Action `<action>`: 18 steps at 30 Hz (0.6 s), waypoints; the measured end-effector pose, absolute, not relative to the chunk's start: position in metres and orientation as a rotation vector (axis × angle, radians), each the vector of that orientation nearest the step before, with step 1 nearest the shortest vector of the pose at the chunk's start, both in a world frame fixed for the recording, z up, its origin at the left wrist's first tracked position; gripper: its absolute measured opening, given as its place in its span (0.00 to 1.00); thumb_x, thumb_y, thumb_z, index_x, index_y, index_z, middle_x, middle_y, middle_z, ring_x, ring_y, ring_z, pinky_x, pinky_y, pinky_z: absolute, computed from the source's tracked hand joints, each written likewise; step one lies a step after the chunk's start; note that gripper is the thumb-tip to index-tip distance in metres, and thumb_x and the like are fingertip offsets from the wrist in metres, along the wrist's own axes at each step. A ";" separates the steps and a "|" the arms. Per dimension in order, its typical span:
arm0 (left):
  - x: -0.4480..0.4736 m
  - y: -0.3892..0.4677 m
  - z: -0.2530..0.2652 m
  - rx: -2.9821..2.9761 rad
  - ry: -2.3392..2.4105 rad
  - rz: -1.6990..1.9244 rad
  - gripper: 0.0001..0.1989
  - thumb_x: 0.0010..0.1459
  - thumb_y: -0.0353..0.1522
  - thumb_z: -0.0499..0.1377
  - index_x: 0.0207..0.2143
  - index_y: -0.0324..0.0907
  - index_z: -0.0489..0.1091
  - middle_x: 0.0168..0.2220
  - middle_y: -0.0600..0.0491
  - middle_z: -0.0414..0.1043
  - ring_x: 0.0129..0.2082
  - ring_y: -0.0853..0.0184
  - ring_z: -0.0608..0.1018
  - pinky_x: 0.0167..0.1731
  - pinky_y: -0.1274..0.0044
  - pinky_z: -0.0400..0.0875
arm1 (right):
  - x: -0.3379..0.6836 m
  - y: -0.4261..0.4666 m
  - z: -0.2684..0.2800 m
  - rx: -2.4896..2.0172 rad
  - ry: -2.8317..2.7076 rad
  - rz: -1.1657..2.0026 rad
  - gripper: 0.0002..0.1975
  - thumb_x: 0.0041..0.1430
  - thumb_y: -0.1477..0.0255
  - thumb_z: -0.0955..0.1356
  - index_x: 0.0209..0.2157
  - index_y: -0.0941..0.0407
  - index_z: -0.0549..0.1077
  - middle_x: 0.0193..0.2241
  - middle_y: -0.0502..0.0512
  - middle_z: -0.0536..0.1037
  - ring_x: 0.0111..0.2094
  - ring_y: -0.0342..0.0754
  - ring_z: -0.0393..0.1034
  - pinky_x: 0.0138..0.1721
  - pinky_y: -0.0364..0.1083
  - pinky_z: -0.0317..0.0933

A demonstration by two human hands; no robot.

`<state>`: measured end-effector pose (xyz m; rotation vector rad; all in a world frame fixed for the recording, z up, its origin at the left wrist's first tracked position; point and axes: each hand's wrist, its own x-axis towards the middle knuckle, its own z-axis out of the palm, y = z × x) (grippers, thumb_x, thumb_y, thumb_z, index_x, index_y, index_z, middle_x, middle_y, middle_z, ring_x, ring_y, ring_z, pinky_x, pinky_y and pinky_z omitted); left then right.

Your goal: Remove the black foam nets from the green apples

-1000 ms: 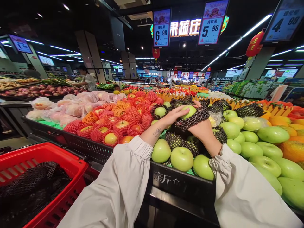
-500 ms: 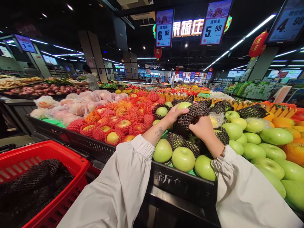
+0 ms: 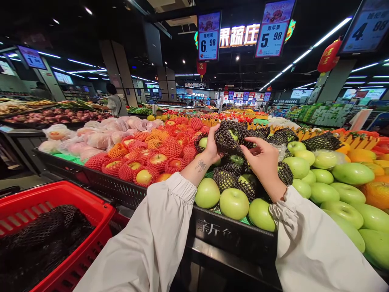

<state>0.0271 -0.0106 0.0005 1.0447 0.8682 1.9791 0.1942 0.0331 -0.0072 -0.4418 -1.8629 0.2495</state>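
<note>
In front of me, above the bin, my left hand (image 3: 212,147) holds a green apple (image 3: 234,135) wrapped in a black foam net sleeve (image 3: 224,134). Green skin shows through the sleeve's opening, which faces me. The thumb and fingers of my right hand (image 3: 263,159) pinch the sleeve's right edge. Below the hands lie several apples in the same black netting (image 3: 225,178). Bare green apples (image 3: 234,203) line the front of the black bin (image 3: 237,239).
A red basket (image 3: 100,211) with dark netting inside stands at lower left. Apples in red netting (image 3: 158,159) and bagged pale fruit (image 3: 100,137) fill the left. More green apples (image 3: 322,192) and oranges (image 3: 377,190) lie right. Price signs (image 3: 275,30) hang overhead.
The sleeved apple has turned so the sleeve's opening faces me and moved slightly left. My right hand has shifted from gripping around the sleeve to pinching its edge.
</note>
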 end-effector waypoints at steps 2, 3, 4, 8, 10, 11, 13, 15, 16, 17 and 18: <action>0.028 -0.011 -0.001 1.063 0.850 1.898 0.32 0.55 0.58 0.53 0.47 0.44 0.75 0.39 0.48 0.81 0.43 0.55 0.82 0.45 0.63 0.78 | 0.195 0.033 -0.007 -0.432 -1.811 0.236 0.16 0.63 0.66 0.68 0.48 0.58 0.79 0.46 0.59 0.82 0.27 0.48 0.75 0.36 0.49 0.71; 0.029 -0.011 -0.002 1.067 0.842 1.845 0.32 0.56 0.58 0.54 0.47 0.43 0.75 0.39 0.48 0.81 0.43 0.55 0.82 0.46 0.63 0.78 | 0.195 0.033 -0.007 -0.421 -1.782 0.229 0.17 0.65 0.65 0.67 0.50 0.58 0.79 0.48 0.59 0.82 0.28 0.47 0.75 0.36 0.49 0.71; 0.030 -0.011 -0.003 1.064 0.835 1.791 0.31 0.56 0.57 0.54 0.47 0.43 0.76 0.39 0.48 0.81 0.43 0.55 0.82 0.46 0.63 0.78 | 0.195 0.032 -0.007 -0.410 -1.763 0.223 0.18 0.66 0.65 0.65 0.51 0.58 0.78 0.49 0.60 0.81 0.29 0.47 0.75 0.36 0.48 0.71; 0.034 -0.013 -0.005 1.052 0.788 1.684 0.26 0.58 0.50 0.57 0.48 0.42 0.76 0.39 0.49 0.82 0.42 0.57 0.83 0.45 0.66 0.79 | 0.196 0.027 -0.005 -0.348 -1.807 0.195 0.19 0.66 0.60 0.65 0.50 0.57 0.76 0.48 0.61 0.79 0.30 0.47 0.73 0.32 0.47 0.70; 0.035 -0.014 -0.004 1.063 0.769 1.686 0.25 0.59 0.47 0.57 0.49 0.40 0.76 0.38 0.48 0.82 0.40 0.58 0.83 0.43 0.67 0.79 | 0.195 0.029 -0.005 -0.316 -1.857 0.213 0.20 0.62 0.59 0.67 0.50 0.57 0.74 0.50 0.63 0.76 0.28 0.46 0.72 0.29 0.47 0.68; 0.035 -0.014 -0.003 1.069 0.771 1.690 0.24 0.59 0.46 0.57 0.50 0.40 0.76 0.38 0.48 0.82 0.39 0.58 0.83 0.41 0.68 0.79 | 0.195 0.031 -0.005 -0.297 -1.880 0.229 0.21 0.60 0.60 0.68 0.50 0.57 0.73 0.51 0.63 0.74 0.28 0.46 0.72 0.29 0.48 0.68; 0.035 -0.014 -0.003 1.084 0.803 1.688 0.24 0.60 0.45 0.58 0.51 0.39 0.76 0.38 0.48 0.82 0.35 0.60 0.82 0.35 0.71 0.78 | 0.192 0.037 -0.007 -0.254 -1.931 0.252 0.23 0.54 0.63 0.69 0.51 0.56 0.71 0.52 0.63 0.73 0.29 0.47 0.72 0.31 0.50 0.69; 0.034 -0.014 -0.003 1.111 0.858 1.673 0.24 0.60 0.45 0.59 0.51 0.39 0.76 0.38 0.48 0.82 0.30 0.63 0.81 0.28 0.74 0.75 | 0.190 0.044 -0.010 -0.223 -1.973 0.251 0.27 0.50 0.66 0.70 0.53 0.56 0.69 0.52 0.63 0.72 0.34 0.52 0.73 0.36 0.53 0.72; 0.034 -0.014 -0.003 1.124 0.883 1.650 0.24 0.61 0.45 0.60 0.52 0.39 0.76 0.37 0.48 0.82 0.28 0.64 0.80 0.25 0.75 0.72 | 0.189 0.048 -0.012 -0.229 -1.993 0.250 0.29 0.48 0.67 0.70 0.54 0.56 0.68 0.52 0.63 0.73 0.37 0.54 0.74 0.39 0.55 0.72; 0.033 -0.014 -0.004 1.130 0.896 1.629 0.24 0.60 0.47 0.61 0.51 0.39 0.77 0.36 0.49 0.81 0.26 0.65 0.78 0.23 0.76 0.70 | 0.188 0.050 -0.013 -0.250 -2.012 0.252 0.31 0.47 0.68 0.71 0.55 0.56 0.67 0.53 0.64 0.73 0.41 0.57 0.74 0.43 0.57 0.72; 0.033 -0.014 -0.004 1.131 0.900 1.613 0.26 0.60 0.48 0.62 0.51 0.39 0.77 0.34 0.49 0.81 0.25 0.66 0.77 0.22 0.76 0.68 | 0.188 0.052 -0.015 -0.279 -2.027 0.255 0.33 0.46 0.68 0.71 0.57 0.56 0.66 0.54 0.65 0.74 0.44 0.60 0.74 0.45 0.59 0.72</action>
